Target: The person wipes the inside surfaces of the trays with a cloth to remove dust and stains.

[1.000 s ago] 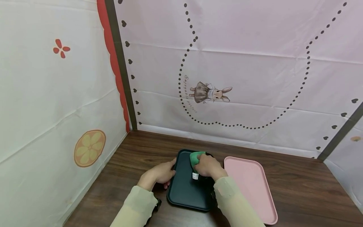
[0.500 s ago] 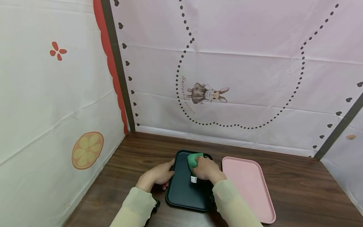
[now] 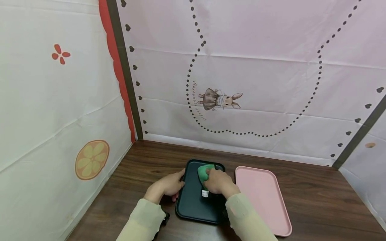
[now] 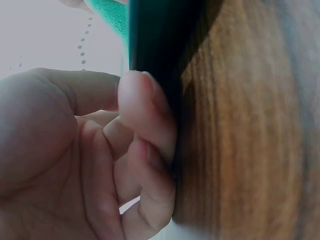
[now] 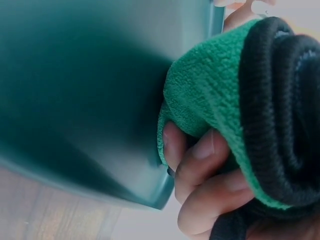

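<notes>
While only head view shows its label (image 3: 205,193), green cloth (image 3: 203,173) pinched in right grip (image 3: 219,181), left grip (image 3: 169,184) holding tray (image 3: 196,209)

blk-trimmed grn cloth (image 5: 205,80), dk-teal tray (image 3: 194,207), pink tray (image 3: 263,197), brn woodgrain tbl (image 3: 325,204)

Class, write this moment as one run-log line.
left hand: touches left edge of dark tray | right hand: grips green cloth on dark tray | pink tray: on table, right of dark tray

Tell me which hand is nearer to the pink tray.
Right. The right hand grips the green cloth over the dark tray, just left of the pink tray. The left hand touches the dark tray's left edge, farther away.
</notes>
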Demonstrator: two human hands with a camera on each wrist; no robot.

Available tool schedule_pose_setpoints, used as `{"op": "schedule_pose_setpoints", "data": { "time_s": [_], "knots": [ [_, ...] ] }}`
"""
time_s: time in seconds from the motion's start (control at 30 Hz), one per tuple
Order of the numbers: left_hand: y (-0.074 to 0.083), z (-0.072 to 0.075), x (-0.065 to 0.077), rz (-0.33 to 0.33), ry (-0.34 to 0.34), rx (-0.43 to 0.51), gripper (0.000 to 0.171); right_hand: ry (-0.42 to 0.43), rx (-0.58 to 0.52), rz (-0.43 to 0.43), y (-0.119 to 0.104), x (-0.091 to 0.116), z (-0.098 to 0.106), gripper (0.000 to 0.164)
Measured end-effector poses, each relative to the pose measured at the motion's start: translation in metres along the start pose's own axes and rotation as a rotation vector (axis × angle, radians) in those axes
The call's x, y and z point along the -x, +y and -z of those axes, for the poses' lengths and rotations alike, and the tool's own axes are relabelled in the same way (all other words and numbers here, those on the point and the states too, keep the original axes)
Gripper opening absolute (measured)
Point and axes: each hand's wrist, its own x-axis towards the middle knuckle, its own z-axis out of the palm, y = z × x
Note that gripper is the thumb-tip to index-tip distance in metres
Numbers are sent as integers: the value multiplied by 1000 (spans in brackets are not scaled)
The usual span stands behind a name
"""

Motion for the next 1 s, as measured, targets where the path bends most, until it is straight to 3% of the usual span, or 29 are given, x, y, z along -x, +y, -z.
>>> {"op": "schedule_pose_setpoints", "data": {
  "time_s": [1.0],
  "knots": [
    [0, 1, 1, 2, -4, -5, 64, -30, 29, 44, -6, 24, -5, 60]
  ]
}}
